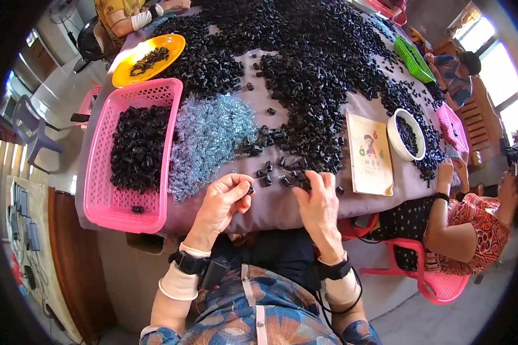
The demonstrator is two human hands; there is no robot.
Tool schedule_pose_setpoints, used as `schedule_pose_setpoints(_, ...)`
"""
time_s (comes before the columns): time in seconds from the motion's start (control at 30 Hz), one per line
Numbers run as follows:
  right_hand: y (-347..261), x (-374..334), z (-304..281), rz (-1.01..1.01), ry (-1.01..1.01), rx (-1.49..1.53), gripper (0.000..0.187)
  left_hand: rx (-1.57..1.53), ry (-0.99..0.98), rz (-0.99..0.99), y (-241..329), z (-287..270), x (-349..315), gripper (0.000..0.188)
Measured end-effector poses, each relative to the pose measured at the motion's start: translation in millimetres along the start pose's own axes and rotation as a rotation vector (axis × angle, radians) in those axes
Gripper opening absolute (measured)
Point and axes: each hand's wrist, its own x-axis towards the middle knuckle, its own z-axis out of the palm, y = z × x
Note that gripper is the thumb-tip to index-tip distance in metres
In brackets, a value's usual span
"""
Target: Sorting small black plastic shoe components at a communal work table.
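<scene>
My left hand [220,202] is closed near the table's front edge, its thumb and fingers pinching a small black plastic part [250,188]. My right hand [320,204] reaches over a loose cluster of black plastic parts [293,165], thumb and forefinger apart at the pieces; its other fingers are partly hidden. Between the hands lie a few single black parts [265,172]. Left of them spreads a heap of clear bluish springs [216,129]. A large pile of black parts [311,115] covers the table beyond my right hand.
A pink basket [98,172] of black parts stands left, with a yellow plate [121,75] behind it. A booklet [369,155] and a white bowl [392,135] lie right. A green basket [423,72] is farther off. Other people sit around the table, one close on the right.
</scene>
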Motion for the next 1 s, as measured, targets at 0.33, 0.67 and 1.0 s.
schedule_pose_setpoints(0.33,-39,20,27,-0.154,-0.018,0.235,0.029,0.051,0.051,0.006,-2,0,-2,0.013)
schedule_pose_setpoints(0.67,10,15,9,-0.127,0.166,-0.158,0.031,-0.007,-0.017,0.007,1,1,-2,0.014)
schedule_pose_setpoints(1.0,-9,35,20,-0.268,0.146,0.139,0.023,-0.013,-0.001,0.022,-2,0,-2,0.013)
